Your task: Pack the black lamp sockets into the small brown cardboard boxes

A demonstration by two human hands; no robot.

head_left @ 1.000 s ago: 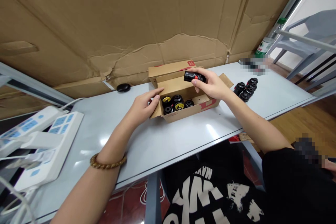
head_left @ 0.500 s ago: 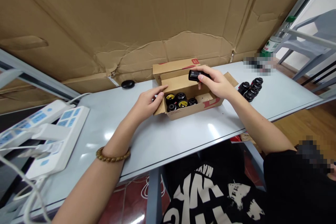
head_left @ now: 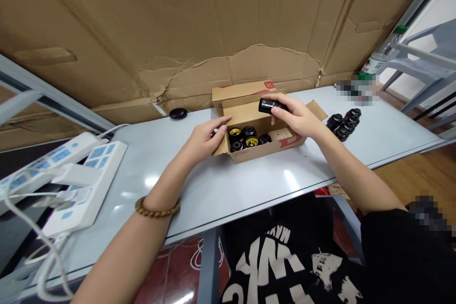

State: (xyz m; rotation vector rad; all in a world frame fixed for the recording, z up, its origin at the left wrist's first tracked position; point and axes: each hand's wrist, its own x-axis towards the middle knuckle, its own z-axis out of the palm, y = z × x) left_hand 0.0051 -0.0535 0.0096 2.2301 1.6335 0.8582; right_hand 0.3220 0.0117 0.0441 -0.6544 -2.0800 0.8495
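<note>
An open cardboard box (head_left: 267, 150) stands on the white table, with several black cylinders (head_left: 250, 132) upright in its left part, two showing yellow tops. The right part of the box shows bare cardboard. My left hand (head_left: 210, 138) grips the box's left end flap between thumb and fingers. Above the box, my right hand (head_left: 290, 113) holds a black cylinder (head_left: 268, 105) tilted nearly level, its end pointing left. To the right of the box, several more black cylinders (head_left: 344, 126) stand grouped on the table.
White power strips (head_left: 94, 180) with cables lie at the table's left. Near the back edge sits a black oval object (head_left: 178, 113). A green-capped bottle (head_left: 372, 65) and a blurred item are at the far right. Large cardboard (head_left: 213, 19) stands behind the table (head_left: 213, 194).
The camera view has shifted slightly. The black cylinder in my right hand has turned a little, and the hand stays above the box. My left hand remains at the flap.
</note>
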